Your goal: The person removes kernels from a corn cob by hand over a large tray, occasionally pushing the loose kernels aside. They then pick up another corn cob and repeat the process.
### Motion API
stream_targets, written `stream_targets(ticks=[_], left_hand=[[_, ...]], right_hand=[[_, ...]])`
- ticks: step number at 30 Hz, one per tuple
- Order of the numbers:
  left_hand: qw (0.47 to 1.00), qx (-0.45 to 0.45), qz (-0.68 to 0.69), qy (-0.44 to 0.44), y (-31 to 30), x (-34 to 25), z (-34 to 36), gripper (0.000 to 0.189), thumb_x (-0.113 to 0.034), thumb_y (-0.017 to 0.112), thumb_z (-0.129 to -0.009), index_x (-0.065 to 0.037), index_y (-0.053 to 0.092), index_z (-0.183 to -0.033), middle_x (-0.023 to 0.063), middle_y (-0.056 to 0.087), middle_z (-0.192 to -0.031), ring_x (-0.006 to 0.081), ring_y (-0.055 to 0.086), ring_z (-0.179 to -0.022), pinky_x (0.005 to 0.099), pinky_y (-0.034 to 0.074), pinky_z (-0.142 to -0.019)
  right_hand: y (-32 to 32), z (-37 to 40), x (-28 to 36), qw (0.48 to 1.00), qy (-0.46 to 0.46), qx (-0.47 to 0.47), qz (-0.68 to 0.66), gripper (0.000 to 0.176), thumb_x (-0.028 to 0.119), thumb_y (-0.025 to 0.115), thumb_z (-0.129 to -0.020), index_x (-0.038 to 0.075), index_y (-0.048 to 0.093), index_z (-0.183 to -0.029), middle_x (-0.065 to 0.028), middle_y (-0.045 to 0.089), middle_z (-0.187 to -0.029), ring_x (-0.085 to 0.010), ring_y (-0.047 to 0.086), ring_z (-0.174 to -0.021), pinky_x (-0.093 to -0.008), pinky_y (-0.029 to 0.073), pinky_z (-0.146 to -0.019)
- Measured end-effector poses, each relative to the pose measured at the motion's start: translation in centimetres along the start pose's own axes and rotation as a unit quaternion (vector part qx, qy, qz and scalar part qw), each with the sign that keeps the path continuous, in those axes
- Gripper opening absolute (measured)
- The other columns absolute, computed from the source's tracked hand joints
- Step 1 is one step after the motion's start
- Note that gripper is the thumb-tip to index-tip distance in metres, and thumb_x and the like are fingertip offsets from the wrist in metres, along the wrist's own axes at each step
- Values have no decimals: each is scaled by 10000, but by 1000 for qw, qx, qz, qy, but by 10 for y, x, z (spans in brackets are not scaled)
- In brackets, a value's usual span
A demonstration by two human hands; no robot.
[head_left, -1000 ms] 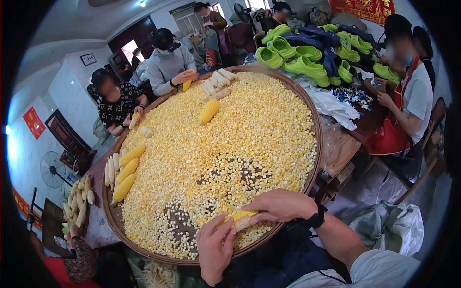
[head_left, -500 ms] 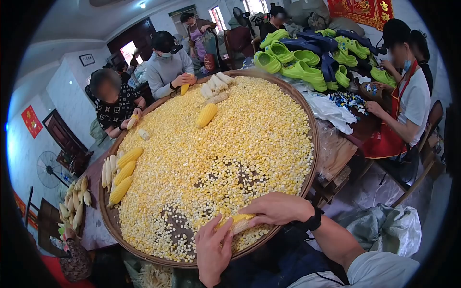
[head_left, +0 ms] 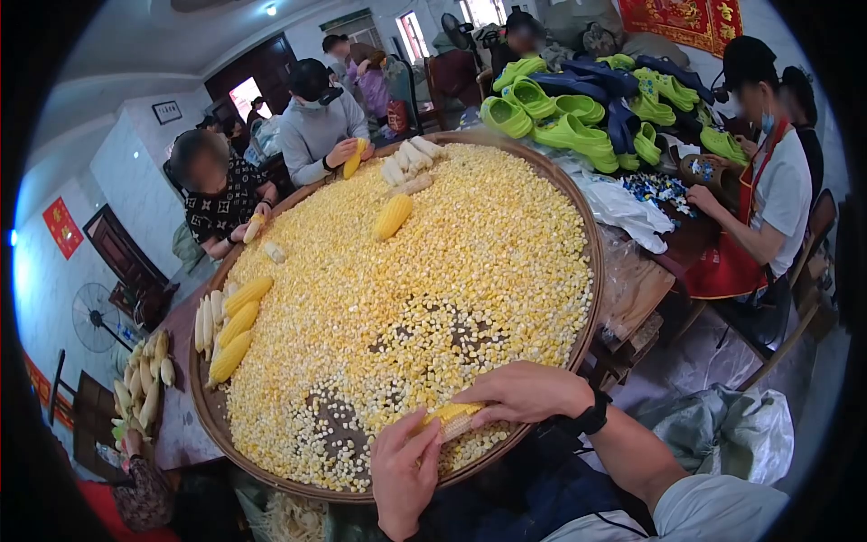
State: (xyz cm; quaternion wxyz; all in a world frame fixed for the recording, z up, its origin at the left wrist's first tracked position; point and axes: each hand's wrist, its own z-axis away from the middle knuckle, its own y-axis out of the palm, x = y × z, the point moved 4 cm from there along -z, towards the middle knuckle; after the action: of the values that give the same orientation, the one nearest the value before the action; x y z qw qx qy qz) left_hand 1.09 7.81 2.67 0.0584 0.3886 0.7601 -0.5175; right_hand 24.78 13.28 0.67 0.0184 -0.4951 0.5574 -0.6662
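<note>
Round shallow tray, brown raised rim, mid-frame; loose kernels inside, small, blunt, yellow to cream, dark base showing through in patches. Cob at lower center, over the near rim: bumpy yellow rows on top, pale stripped strip along the lower side. Left hand pinches its left end, fingers bent; right hand grips the other end, thumb and fingers pressed on it. Plump yellow ears and pale bare cobs at tray's left edge. Glossy green clogs, upper right; crinkly white plastic beside. Red poster, top right: gold characters, 吉 legible. Wall plaque, upper left: too small to read.
</note>
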Motion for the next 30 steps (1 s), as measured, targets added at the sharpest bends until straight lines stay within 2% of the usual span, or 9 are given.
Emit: stream_targets(ticks=[2, 11, 15, 20, 24, 30], left_hand=[[1000, -12, -7, 4, 1, 1, 1, 252, -137, 845, -949, -96, 861, -1197, 109, 778, -1332, 338, 727, -1163, 467, 544, -1036], [1000, -23, 12, -16, 0, 2, 2, 228, -146, 861, -935, -87, 862, -1155, 119, 787, -1317, 331, 741, -1106, 462, 554, -1013], [999, -25, 6, -22, 0, 2, 2, 212, -140, 870, -926, -84, 860, -1130, 118, 799, -1285, 331, 749, -1104, 461, 556, -1009], [999, -30, 18, -35, 2, 3, 1, 164, -160, 872, -927, -73, 842, -1062, 116, 813, -1239, 337, 750, -1120, 465, 555, -1006], [997, -11, 18, -79, 5, 2, -6, 173, -169, 882, -919, -53, 812, -1026, 123, 819, -1224, 342, 749, -1117, 461, 547, -1015], [998, -19, 4, -67, 7, -1, -6, 178, -136, 887, -904, -48, 798, -1030, 140, 826, -1213, 347, 755, -1133, 457, 541, -1030]], right_hand=[[-3, -1, 4, 1000, 18, 16, 3, 534, 465, 664, -1106, 147, 658, -1534, -191, 753, -1182, -441, 717, -1122, -523, 562, -917], [-1, 0, 1, 1000, 13, 4, 13, 537, 472, 665, -1103, 148, 663, -1531, -188, 751, -1167, -445, 718, -1106, -524, 565, -916], [-1, 0, 2, 1000, 10, 1, -1, 509, 429, 696, -1082, 104, 681, -1473, -212, 762, -1167, -450, 717, -1121, -539, 561, -923], [-5, 1, 6, 1000, -5, -10, -7, 499, 432, 694, -1083, 106, 683, -1461, -210, 759, -1144, -454, 714, -1102, -541, 555, -909], [-3, -1, 4, 1000, -2, -7, -11, 489, 432, 695, -1083, 110, 686, -1451, -214, 760, -1132, -453, 713, -1096, -537, 554, -901], [-5, 0, 6, 1000, -2, -21, -19, 483, 431, 701, -1081, 127, 694, -1456, -203, 767, -1151, -450, 715, -1089, -536, 556, -898]])
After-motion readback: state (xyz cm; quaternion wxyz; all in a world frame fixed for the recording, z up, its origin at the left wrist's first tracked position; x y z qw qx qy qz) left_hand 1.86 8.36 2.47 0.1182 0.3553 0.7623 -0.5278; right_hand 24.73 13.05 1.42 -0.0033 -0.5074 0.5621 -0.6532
